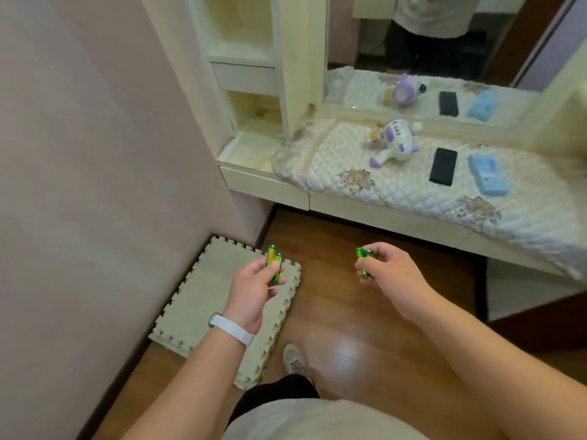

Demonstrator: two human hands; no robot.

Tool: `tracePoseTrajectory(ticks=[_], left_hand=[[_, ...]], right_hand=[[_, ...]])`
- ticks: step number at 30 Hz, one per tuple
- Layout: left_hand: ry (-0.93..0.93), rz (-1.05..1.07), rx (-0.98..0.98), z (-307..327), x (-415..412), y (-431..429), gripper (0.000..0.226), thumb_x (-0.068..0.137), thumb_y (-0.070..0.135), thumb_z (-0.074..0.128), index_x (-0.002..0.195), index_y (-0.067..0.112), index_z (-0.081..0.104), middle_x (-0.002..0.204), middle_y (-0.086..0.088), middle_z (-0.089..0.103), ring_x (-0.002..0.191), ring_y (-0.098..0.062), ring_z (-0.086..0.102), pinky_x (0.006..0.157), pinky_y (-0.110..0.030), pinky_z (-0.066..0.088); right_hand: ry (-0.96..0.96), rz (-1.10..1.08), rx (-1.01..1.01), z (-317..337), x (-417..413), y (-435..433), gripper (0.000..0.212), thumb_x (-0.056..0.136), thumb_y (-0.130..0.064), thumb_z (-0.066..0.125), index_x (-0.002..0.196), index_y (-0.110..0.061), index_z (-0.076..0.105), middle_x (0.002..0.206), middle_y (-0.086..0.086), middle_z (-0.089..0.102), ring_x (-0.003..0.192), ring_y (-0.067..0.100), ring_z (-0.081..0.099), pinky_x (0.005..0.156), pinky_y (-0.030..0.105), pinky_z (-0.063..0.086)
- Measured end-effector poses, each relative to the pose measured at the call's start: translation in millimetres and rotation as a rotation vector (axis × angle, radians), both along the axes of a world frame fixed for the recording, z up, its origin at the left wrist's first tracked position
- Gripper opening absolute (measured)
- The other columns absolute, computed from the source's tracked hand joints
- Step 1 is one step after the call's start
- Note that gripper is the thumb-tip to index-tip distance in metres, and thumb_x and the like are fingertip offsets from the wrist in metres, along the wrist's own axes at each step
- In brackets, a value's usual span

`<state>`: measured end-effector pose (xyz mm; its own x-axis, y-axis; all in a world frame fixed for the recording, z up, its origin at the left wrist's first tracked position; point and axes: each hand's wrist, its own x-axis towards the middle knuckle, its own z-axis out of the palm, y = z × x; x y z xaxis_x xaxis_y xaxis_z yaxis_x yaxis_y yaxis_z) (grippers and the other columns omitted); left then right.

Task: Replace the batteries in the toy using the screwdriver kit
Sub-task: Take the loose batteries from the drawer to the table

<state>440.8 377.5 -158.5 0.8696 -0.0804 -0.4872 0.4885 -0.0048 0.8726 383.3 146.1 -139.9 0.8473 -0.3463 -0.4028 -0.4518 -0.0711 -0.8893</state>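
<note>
**Dressing table, quilted cover** [397, 188]: ahead of both hands and above them, well apart. It bears all the work items.

**Foam mat** [197, 300]: on the wooden floor, directly beneath the left hand. Judged not part of this step.

**Toy** [397, 141]: white and purple, lying on its side on the cover, ahead of the right hand and far beyond reach. Its battery hatch is not visible.

**Blue case** [487, 177] and **black flat item** [443, 166]: side by side on the cover, right of the toy, forward and right of the right hand. One may be the screwdriver kit; which one cannot be told.

**Left hand** [251, 290]: wrist strap worn. The fingers pinch a pair of green batteries [273, 263], their ends standing up past the fingertips.

**Right hand** [387, 271]: fingers curled round more green cells [363, 260], probably two; the count is uncertain.

**Assessment:** the step appears to be carrying the cells to the table, so the task is at an early stage.

**Recommendations:**
- Both hands are occupied, so set the cells down before touching the kit or toy.
- Lay each hand's set on its own side of the toy, so that any used and fresh cells cannot mix.
- Place them flat in the quilting, clear of the table edge, to guard against rolling.
</note>
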Motion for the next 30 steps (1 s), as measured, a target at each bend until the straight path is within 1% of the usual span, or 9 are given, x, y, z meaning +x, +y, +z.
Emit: tracePoseTrajectory(ticks=[3,8,10,15,18,20,23,27,30], left_hand=[[0.013,-0.064,-0.023,-7.4,38.3,-24.4,0.012,0.1,0.013,0.056,0.098,0.014,0.068,0.089,-0.002,0.067,0.073,-0.01,0.062,0.061,-0.022,0.045],[0.097,-0.185,-0.089,-21.0,105.3,-69.8,0.016,0.1,0.014,0.057,0.111,0.01,0.067,0.094,-0.005,0.067,0.077,-0.013,0.061,0.063,-0.024,0.046],[0.113,-0.233,-0.109,-26.3,129.2,-86.1,0.016,0.1,0.015,0.057,0.111,0.012,0.067,0.095,-0.005,0.067,0.078,-0.013,0.062,0.063,-0.024,0.048],[0.13,-0.352,-0.098,-39.1,190.4,-125.6,0.015,0.1,0.013,0.057,0.11,0.011,0.067,0.095,-0.005,0.067,0.075,-0.013,0.061,0.063,-0.025,0.045],[0.14,-0.391,-0.117,-41.3,212.6,-147.5,0.012,0.099,0.014,0.058,0.106,0.012,0.068,0.095,-0.005,0.068,0.077,-0.014,0.062,0.065,-0.027,0.045],[0.149,-0.433,-0.116,-41.5,223.6,-161.1,0.012,0.099,0.015,0.059,0.105,0.013,0.068,0.095,-0.005,0.069,0.078,-0.014,0.063,0.067,-0.028,0.046],[0.156,-0.457,-0.118,-46.5,235.2,-180.2,0.016,0.099,0.016,0.058,0.111,0.011,0.067,0.095,-0.004,0.069,0.075,-0.012,0.063,0.065,-0.025,0.045],[0.176,-0.469,-0.116,-50.2,246.7,-203.5,0.017,0.099,0.016,0.059,0.113,0.009,0.066,0.094,-0.005,0.069,0.073,-0.011,0.063,0.063,-0.024,0.044],[0.192,-0.48,-0.073,-54.5,254.2,-218.1,0.015,0.099,0.016,0.058,0.11,0.01,0.067,0.094,-0.006,0.068,0.073,-0.011,0.063,0.063,-0.024,0.044]], right_hand=[[0.006,-0.063,-0.018,-3.6,21.2,-20.2,0.012,0.085,-0.01,0.063,0.092,-0.018,0.068,0.088,0.011,0.069,0.082,0.022,0.066,0.08,0.037,0.059],[0.061,-0.195,-0.09,-3.6,56.9,-49.4,0.013,0.087,-0.008,0.062,0.095,-0.017,0.067,0.09,0.011,0.069,0.081,0.019,0.066,0.072,0.029,0.057],[0.091,-0.233,-0.124,-4.0,70.4,-61.3,0.012,0.088,-0.009,0.062,0.096,-0.016,0.067,0.091,0.011,0.069,0.082,0.019,0.067,0.069,0.026,0.056],[0.118,-0.38,-0.126,-6.1,103.1,-86.0,0.011,0.087,-0.008,0.063,0.096,-0.013,0.067,0.09,0.011,0.068,0.08,0.019,0.066,0.071,0.028,0.057],[0.108,-0.399,-0.115,-8.8,110.9,-91.7,0.011,0.087,-0.009,0.062,0.096,-0.013,0.067,0.084,0.007,0.067,0.073,0.013,0.064,0.064,0.021,0.053],[0.131,-0.402,-0.122,-13.7,113.3,-96.9,0.011,0.088,-0.012,0.062,0.096,-0.016,0.067,0.085,0.006,0.068,0.073,0.011,0.064,0.067,0.023,0.054],[0.155,-0.448,-0.092,-20.3,120.3,-111.7,0.011,0.088,-0.012,0.062,0.096,-0.017,0.067,0.09,0.01,0.069,0.077,0.014,0.066,0.072,0.028,0.057],[0.138,-0.456,-0.055,-27.1,138.6,-134.2,0.01,0.089,-0.01,0.062,0.096,-0.014,0.067,0.089,0.01,0.068,0.077,0.014,0.065,0.069,0.024,0.055],[0.141,-0.442,-0.027,-37.1,156.2,-150.9,0.01,0.089,-0.009,0.062,0.097,-0.013,0.067,0.089,0.01,0.067,0.08,0.015,0.065,0.071,0.025,0.057]])
